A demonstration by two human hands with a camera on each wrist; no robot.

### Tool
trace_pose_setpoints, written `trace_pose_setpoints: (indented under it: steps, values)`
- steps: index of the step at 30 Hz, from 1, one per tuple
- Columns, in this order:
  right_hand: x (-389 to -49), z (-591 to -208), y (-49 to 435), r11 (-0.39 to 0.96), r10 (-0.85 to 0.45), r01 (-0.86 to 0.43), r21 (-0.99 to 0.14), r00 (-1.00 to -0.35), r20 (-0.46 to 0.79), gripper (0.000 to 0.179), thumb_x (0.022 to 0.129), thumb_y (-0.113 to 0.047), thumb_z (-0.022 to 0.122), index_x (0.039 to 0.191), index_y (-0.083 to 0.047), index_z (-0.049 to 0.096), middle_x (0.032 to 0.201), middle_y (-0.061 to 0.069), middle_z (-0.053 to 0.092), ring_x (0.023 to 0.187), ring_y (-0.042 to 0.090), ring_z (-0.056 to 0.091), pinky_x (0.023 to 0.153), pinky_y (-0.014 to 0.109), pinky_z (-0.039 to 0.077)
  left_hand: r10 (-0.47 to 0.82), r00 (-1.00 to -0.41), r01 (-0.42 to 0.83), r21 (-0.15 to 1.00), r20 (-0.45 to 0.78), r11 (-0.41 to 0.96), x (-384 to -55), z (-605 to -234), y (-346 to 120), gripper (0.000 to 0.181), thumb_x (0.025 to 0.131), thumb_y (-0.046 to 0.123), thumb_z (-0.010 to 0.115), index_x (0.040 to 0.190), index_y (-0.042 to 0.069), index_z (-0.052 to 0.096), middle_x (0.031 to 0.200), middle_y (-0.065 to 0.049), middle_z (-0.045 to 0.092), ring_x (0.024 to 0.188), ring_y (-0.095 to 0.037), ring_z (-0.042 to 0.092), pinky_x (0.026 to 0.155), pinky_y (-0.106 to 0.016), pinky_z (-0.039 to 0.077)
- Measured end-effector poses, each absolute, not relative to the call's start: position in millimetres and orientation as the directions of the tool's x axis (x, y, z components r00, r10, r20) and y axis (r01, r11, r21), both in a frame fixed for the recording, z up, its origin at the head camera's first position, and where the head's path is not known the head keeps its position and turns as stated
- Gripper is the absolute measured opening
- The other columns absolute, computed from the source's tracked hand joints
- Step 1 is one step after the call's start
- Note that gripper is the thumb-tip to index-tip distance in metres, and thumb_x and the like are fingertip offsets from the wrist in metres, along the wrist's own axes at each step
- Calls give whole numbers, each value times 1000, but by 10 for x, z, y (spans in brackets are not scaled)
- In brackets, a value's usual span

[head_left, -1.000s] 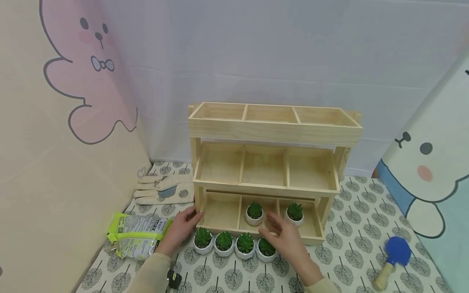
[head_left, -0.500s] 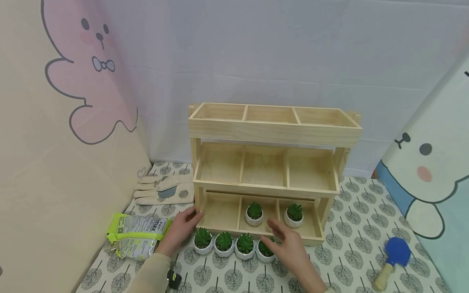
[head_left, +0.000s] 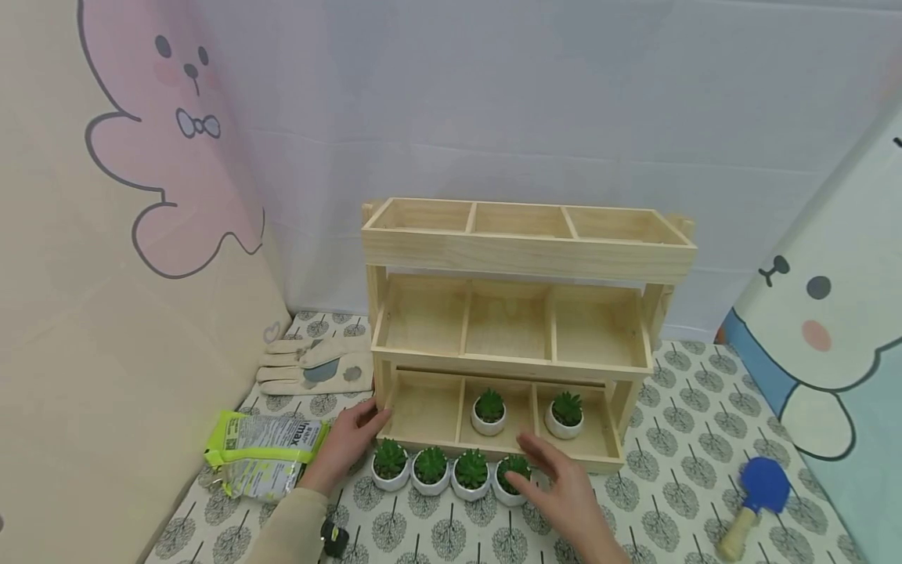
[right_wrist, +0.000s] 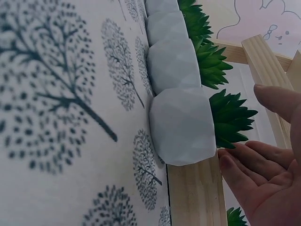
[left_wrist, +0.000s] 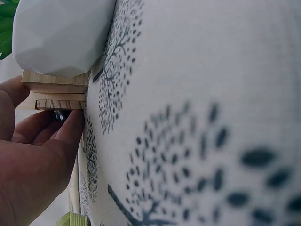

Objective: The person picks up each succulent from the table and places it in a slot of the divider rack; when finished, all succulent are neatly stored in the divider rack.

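Observation:
At the left end of the wooden three-tier planter shelf (head_left: 528, 254), my left hand (head_left: 345, 442) pinches the bottom tray's edge (left_wrist: 56, 88) between thumb and fingers. My right hand (head_left: 566, 489) hovers with spread, relaxed fingers around the rightmost potted succulent (head_left: 509, 478) of a front row; in the right wrist view thumb and fingers stand apart beside its leaves (right_wrist: 233, 117), holding nothing. Several white-potted succulents, such as the leftmost one (head_left: 390, 464), line up before the shelf. Inside the bottom tray, one succulent (head_left: 489, 411) sits in the middle compartment and another (head_left: 564, 415) in the right one.
A green-and-silver bag (head_left: 268, 454) lies left of my left forearm, with work gloves (head_left: 317, 366) behind it. A blue trowel (head_left: 764, 486) with a wooden handle rests at the right. Cloth walls (head_left: 521, 94) stand behind and on both sides.
My right hand has drawn back from the bottom tray's middle compartment toward the rightmost pot of the front row. The left hand stays at the tray's edge.

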State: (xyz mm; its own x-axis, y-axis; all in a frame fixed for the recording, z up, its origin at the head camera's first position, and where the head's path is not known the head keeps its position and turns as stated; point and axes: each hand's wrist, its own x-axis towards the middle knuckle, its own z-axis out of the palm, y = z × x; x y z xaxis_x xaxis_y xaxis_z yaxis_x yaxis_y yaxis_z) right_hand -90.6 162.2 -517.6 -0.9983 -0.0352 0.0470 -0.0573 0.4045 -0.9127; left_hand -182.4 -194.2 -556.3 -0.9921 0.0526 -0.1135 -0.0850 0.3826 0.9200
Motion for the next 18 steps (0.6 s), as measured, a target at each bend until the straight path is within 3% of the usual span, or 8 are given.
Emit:
trace_pose_setpoints:
  steps: [5,13,18]
  values:
    - [-839,-5186,1650,365,-42,-100,-925,-995,91,63,84,-20,91,140,-5,65,132,6,70,122,24,68,102,31,54,57,-992,-80,919,-110,385,-1812,-5553,-1941,58,106,33,66,153,3,52,150,-20,55,138,-38,52,115,-51,41]
    - [-768,-5212,1679,366,-31,-108,-924,-994,104,64,81,-20,92,137,-5,67,129,4,72,120,27,68,101,32,55,52,-992,-82,915,-111,395,-1811,-5556,-1941,57,106,32,66,153,2,52,150,-21,55,138,-39,52,115,-53,41]
    - [-753,-5257,1699,382,-20,-44,-923,-999,40,66,81,-26,93,138,-6,66,132,8,70,122,31,66,101,36,56,55,-992,-82,916,-113,393,-1818,-5567,-1943,56,106,31,65,153,3,52,150,-20,56,138,-38,53,116,-52,41]
